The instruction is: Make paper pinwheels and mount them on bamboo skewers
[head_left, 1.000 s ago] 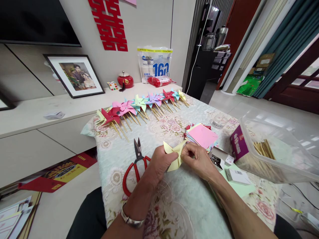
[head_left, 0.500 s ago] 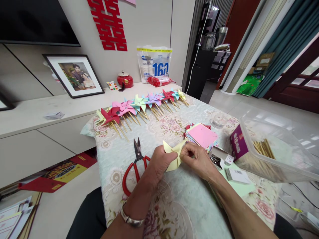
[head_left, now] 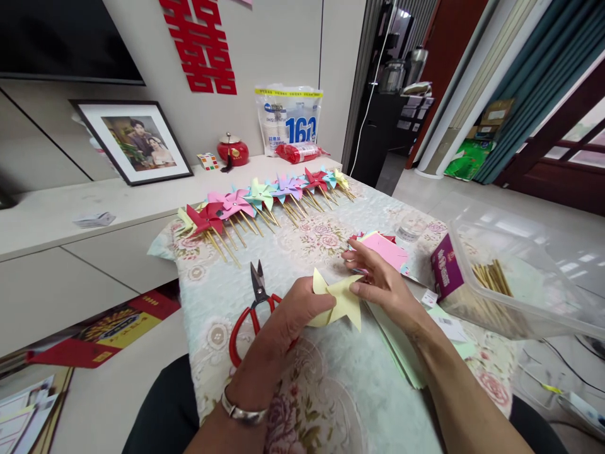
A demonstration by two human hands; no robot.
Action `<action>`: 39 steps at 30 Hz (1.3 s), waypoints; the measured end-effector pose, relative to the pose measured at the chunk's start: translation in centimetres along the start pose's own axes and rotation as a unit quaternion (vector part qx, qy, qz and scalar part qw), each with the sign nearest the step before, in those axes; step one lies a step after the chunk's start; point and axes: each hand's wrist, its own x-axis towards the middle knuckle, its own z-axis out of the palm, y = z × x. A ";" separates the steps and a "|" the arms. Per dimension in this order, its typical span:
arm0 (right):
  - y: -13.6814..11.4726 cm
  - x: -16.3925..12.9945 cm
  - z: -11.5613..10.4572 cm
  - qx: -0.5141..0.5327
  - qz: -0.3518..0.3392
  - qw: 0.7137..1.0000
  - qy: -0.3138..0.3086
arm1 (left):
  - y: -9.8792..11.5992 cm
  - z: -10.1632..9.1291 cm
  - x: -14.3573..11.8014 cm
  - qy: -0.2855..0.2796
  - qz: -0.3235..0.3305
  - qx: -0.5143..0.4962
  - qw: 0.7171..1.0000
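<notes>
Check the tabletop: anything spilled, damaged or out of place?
No spill or damage visible. One mild oddity: the red-handled scissors lie with blades slightly parted, close beside the left hand, which grips the yellow paper.

Paper piece (head_left: 348,299): between left hand (head_left: 302,309) and right hand (head_left: 385,287)
Scissors (head_left: 259,294): on tablecloth (head_left: 340,372), left of left hand
Pinwheels (head_left: 289,186): behind scissors
Sticks (head_left: 491,277): in bin (head_left: 443,268), far right

Left grip (head_left: 302,310) pinching yellow paper pinwheel (head_left: 347,302); right grip (head_left: 387,284) hanging spread-fingered at its tip; red-handled scissors (head_left: 256,305) lying on tabletop (head_left: 362,378).
</notes>
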 end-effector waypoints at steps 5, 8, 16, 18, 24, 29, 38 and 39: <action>-1.2 -0.4 0.1 -0.064 -0.008 0.994 -0.090 | 0.3 0.2 -0.2 0.001 0.000 0.077 0.997; -1.4 -0.5 0.4 -0.166 -0.002 0.981 -0.102 | -0.2 0.1 0.2 0.020 0.007 0.141 0.990; -0.9 -0.5 1.4 -0.295 -0.037 0.950 -0.099 | -1.4 -0.1 0.9 0.020 0.045 0.253 0.966; -0.9 -0.6 1.4 -0.316 -0.048 0.942 -0.100 | -1.4 -0.1 1.0 0.014 0.050 0.265 0.963; -0.9 -0.7 1.4 -0.334 -0.043 0.935 -0.110 | -1.4 -0.2 0.9 -0.006 0.054 0.271 0.961; -1.0 -0.7 1.4 -0.319 -0.032 0.941 -0.108 | -1.5 -0.1 1.0 -0.017 0.052 0.242 0.969; -0.3 -0.2 1.0 -0.111 0.038 0.993 -0.021 | 0.1 0.5 0.0 -0.002 0.053 -0.017 0.998; -0.2 -0.2 1.0 -0.074 0.042 0.996 -0.004 | 0.3 0.4 -0.1 -0.001 0.061 -0.042 0.997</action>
